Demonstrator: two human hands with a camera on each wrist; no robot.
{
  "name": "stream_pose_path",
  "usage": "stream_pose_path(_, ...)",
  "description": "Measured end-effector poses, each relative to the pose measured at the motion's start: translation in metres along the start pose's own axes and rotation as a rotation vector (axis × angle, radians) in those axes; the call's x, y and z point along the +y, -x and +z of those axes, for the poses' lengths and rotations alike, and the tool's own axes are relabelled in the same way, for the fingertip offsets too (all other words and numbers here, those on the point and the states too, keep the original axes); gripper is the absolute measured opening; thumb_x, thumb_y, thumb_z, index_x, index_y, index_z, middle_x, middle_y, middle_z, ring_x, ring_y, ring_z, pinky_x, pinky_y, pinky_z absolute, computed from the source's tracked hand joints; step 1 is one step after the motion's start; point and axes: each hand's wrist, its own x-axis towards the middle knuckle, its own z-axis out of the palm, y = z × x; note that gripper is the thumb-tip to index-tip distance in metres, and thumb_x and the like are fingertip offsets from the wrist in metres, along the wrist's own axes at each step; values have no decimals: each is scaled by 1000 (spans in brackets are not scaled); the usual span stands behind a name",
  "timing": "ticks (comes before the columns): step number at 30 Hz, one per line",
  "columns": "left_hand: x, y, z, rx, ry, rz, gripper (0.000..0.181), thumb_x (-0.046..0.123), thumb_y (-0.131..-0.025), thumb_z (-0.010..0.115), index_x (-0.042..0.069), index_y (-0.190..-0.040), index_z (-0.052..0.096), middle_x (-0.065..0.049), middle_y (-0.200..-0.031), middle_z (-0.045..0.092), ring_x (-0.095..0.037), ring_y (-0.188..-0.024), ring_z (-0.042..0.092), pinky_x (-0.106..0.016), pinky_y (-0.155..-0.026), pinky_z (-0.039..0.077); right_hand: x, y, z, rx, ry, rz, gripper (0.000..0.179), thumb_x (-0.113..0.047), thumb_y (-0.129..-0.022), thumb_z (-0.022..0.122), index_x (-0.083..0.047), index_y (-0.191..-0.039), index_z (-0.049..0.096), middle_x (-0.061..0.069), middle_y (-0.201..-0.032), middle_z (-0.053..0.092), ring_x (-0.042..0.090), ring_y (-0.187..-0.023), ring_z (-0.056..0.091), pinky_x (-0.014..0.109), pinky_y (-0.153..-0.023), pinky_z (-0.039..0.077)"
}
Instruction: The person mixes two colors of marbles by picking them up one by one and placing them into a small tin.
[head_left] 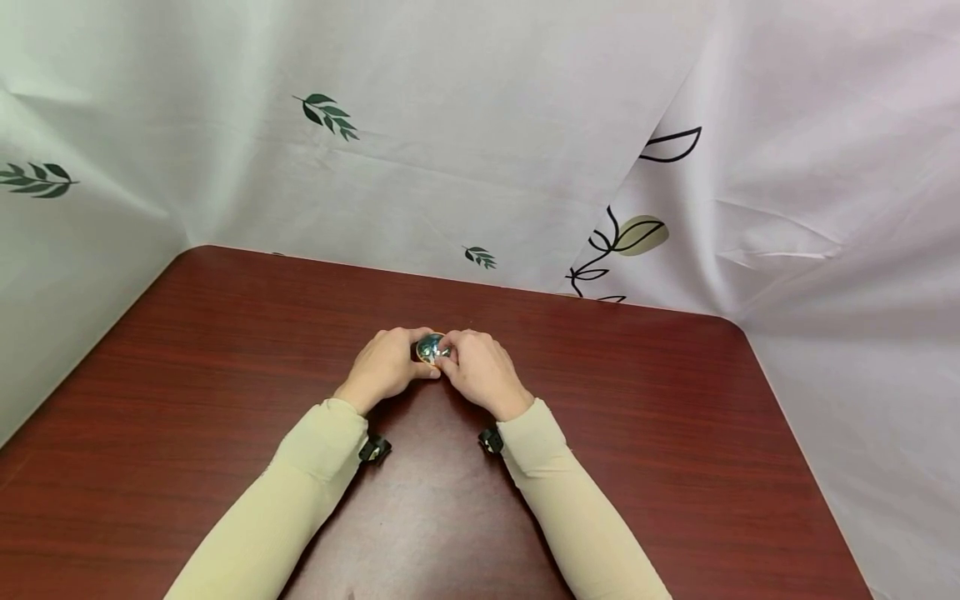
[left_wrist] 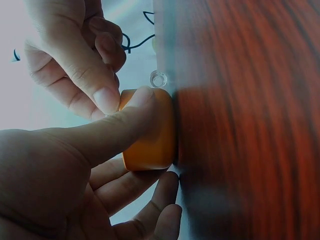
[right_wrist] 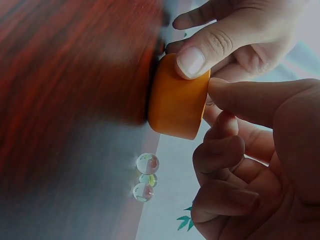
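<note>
Got an orange cup (right_wrist: pixel 177 102) upright on the counter (head_left: pixel 622 400), mouth up, shiny contents (head_left: pixel 431 344) inside. Sits between both hands, touching each: just right of the left hand (head_left: pixel 384 364), just left of the right hand (head_left: pixel 482 367); neither clearly nearer. Gripped round the wall by the left, thumb near side. Overlapped at the rim by right thumb and fingers; can't tell whether pinching anything, view blocked. Also clear balls (right_wrist: pixel 148 164) near, beyond the cup, rightward.

- Head view: bright, even light, pale glare on the desk (head_left: pixel 675 433) between the sleeves (head_left: pixel 251 512), soft shadows along them.
- Wrist views: dimmer, hazy, backlit (the cloth (left_wrist: pixel 140 27) nearly burns out to white), leaving the hands (left_wrist: pixel 65 160) shaded.
</note>
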Motion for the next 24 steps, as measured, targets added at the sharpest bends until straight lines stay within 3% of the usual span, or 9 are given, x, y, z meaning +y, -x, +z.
stream_pose_path(24, 1, 0, -2, -10, -5, -5, 58, 30, -85, 83, 14, -137, 64, -12, -118, 71, -31, -101, 65, -43, -80, 52, 2, -2, 1, -29, -51, 9, 15, -20, -94, 73, -9, -104, 74, -4, -71, 57, 9, -58, 51, 22, -54, 42)
